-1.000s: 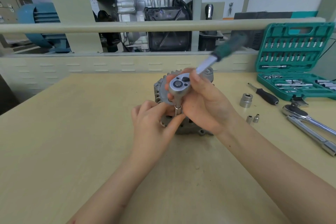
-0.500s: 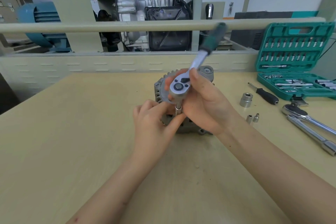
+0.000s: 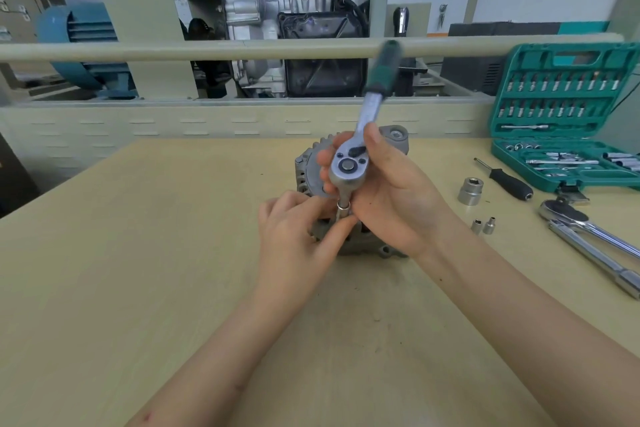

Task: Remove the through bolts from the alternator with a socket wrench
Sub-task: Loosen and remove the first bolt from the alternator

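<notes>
My right hand [image 3: 388,191] grips the socket wrench [image 3: 349,163] head over the alternator [image 3: 360,243] mid-desk [image 3: 138,253]; my left hand [image 3: 294,232] pinches its socket [image 3: 343,209]. The open green case [image 3: 568,121] at right holds rows of bits and sockets.

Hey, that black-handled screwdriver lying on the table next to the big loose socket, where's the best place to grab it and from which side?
Probably by the thick black handle of the screwdriver, from above. It lies flat on the table with its thin shaft pointing away, and the large socket stands just left, so come down from the top or right.
</notes>
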A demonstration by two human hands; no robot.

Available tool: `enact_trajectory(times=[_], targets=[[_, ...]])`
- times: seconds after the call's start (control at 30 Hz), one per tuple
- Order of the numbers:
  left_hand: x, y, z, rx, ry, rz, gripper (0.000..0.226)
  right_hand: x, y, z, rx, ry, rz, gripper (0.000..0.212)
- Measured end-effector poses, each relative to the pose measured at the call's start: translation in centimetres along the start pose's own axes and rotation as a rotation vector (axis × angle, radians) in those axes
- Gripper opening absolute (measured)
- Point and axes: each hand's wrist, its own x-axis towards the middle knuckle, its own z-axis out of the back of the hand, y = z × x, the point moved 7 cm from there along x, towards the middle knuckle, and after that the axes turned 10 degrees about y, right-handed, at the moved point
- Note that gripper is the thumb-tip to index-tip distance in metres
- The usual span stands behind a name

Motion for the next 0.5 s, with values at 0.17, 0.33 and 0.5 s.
enact_trajectory(times=[0.17,0.33,0.5], targets=[[0.18,0.24,0.05,-0.018,-0.036,0.049,0.036,-0.18,0.44,0.02,0.129,0.034,0.091,0.013],[0.06,-0.42,-0.10,0.002,-0.006,-0.034,0.024,-0.01,0.01,0.69,0.075,-0.077,0.002,0.033],[0.05,-0.37,0.13,0.002,-0.025,-0.027,0.029,-0.02,-0.05,0.37,0.021,-0.065,-0.008,0.033]])
